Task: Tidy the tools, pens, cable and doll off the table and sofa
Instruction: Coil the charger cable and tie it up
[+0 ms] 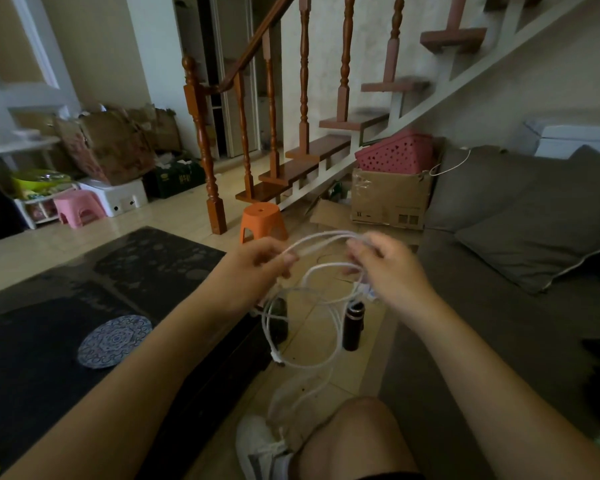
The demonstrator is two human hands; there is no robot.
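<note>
Dark table (32, 358), grey sofa (499, 341), tiled floor (174, 209) — white cable (264, 322) midair, wooden staircase (312, 152) beyond.

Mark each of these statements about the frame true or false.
1. Both the left hand and the right hand hold the white cable. True.
2. The white cable is wound into a tight, neat bundle. False: it hangs in loose loops below the hands.
3. The orange stool stands on the floor near the stair post. True.
4. The pink basket sits on the floor. False: the pink basket rests on top of a cardboard box.
5. A round patterned mat lies on the black table. True.
</note>
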